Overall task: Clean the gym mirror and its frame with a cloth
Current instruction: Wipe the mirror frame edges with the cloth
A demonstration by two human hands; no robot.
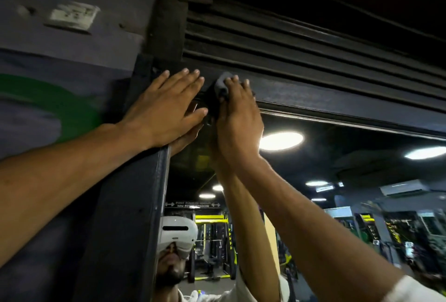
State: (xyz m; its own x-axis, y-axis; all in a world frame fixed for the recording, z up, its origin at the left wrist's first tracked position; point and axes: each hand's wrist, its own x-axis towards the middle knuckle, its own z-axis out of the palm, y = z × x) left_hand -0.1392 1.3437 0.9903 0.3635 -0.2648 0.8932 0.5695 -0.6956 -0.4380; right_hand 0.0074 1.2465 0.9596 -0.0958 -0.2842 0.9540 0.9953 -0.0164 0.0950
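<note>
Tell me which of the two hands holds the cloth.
The right hand holds the grey cloth against the top bar of the mirror frame. The left hand lies flat on the frame corner, fingers straight, holding nothing.

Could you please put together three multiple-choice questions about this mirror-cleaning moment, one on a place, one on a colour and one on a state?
1. Where is the cloth pressed?
A) on the top bar of the frame, near its left corner
B) on the floor
C) inside a bucket

2. What colour is the cloth?
A) yellow
B) grey
C) red

3. How does the left hand lie?
A) clenched in a fist
B) flat, fingers straight, on the frame's corner
C) round a spray bottle

Answers:
1 A, the right hand holds it against the dark bar above the mirror.
2 B, the bunched fabric by the fingertips is grey.
3 B, its fingers lie straight across the corner and hold nothing.
</note>
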